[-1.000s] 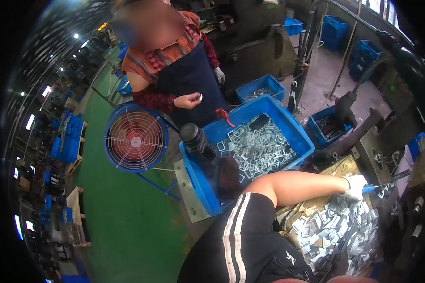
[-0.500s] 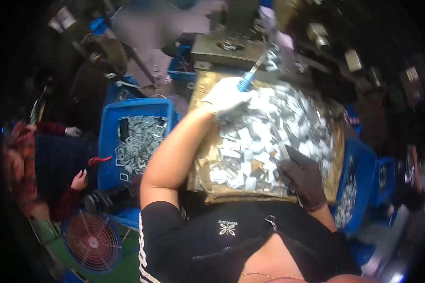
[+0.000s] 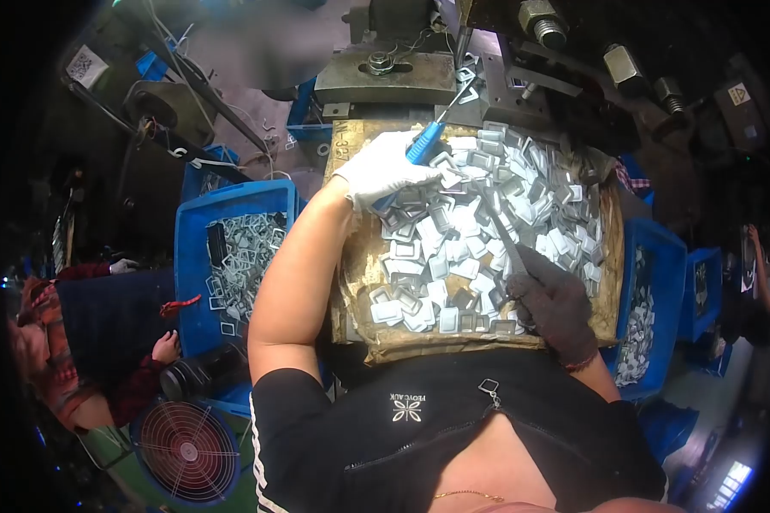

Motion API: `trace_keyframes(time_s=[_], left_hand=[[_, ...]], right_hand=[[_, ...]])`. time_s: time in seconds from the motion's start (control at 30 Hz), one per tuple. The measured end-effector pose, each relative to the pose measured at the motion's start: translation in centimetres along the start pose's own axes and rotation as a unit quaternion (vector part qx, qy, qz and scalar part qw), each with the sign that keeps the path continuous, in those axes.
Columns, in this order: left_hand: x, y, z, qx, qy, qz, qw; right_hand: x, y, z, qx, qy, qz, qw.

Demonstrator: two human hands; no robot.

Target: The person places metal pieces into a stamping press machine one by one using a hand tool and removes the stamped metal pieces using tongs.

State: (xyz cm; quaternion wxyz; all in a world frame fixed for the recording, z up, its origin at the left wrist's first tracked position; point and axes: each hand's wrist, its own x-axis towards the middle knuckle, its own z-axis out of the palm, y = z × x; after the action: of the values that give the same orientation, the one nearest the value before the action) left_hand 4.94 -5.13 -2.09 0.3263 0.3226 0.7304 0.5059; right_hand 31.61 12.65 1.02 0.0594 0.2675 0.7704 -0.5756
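My left hand (image 3: 385,171), in a white glove, is closed around the blue handle of a thin-shafted tool that looks like a screwdriver (image 3: 426,144). Its metal tip points up and away, toward small frame-shaped parts by the machine. Beneath the fingertips lies the edge of a heap of small silvery rectangular parts (image 3: 462,224). In a dark glove, my right hand (image 3: 556,301) grips a long narrow metal tool, like tweezers (image 3: 506,229), whose far end reaches into the heap. The parts cover a worn, cardboard-lined board (image 3: 351,295) in front of my body.
A metal machine block with a bolt (image 3: 385,79) stands behind the board. Blue bins of parts flank it, one left (image 3: 188,282) and one right (image 3: 659,299). A round fan (image 3: 186,451) sits lower left, beside another person (image 3: 103,333). Large bolts (image 3: 543,24) hang upper right.
The whole view has shifted and is sharper. My left hand and the blue-handled tool appear farther left. The narrow tool in my right hand now shows clearly, stretching into the heap.
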Motion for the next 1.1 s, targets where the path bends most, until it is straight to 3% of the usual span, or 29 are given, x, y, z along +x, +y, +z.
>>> trace_keyframes(time_s=[0.17, 0.43, 0.67, 0.73, 0.93, 0.97, 1.07, 1.1], left_hand=[[0.2, -0.6, 0.2, -0.098, 0.006, 0.002, 0.995], [-0.8, 0.0, -0.4, -0.196, -0.041, 0.007, 0.98], [-0.5, -0.9, -0.8, -0.138, -0.047, 0.06, 0.988], [-0.4, -1.1, -0.7, -0.109, -0.04, 0.065, 0.991], [-0.7, 0.4, 0.3, -0.185, 0.003, -0.086, 0.979], [-0.3, 0.2, 0.2, -0.064, 0.034, -0.059, 0.996], [0.4, 2.1, -1.0, 0.003, 0.022, -0.092, 0.996], [1.5, 1.8, -1.7, 0.093, 0.011, -0.099, 0.991]], right_hand=[[0.0, 0.0, 0.3, 0.013, 0.011, -0.017, 1.0], [0.3, 0.2, -0.3, 0.165, -0.054, 0.062, 0.983], [-0.1, 0.7, 0.9, 0.075, -0.008, -0.006, 0.997], [-0.3, 0.2, 0.9, 0.076, -0.011, 0.012, 0.997], [-0.8, -1.0, -0.1, 0.117, -0.029, 0.097, 0.988], [-0.7, -0.8, -0.4, 0.116, -0.028, 0.097, 0.988], [-0.8, -0.2, -1.4, 0.131, 0.024, 0.096, 0.986], [-0.8, -0.4, -1.8, 0.143, 0.051, 0.095, 0.984]])
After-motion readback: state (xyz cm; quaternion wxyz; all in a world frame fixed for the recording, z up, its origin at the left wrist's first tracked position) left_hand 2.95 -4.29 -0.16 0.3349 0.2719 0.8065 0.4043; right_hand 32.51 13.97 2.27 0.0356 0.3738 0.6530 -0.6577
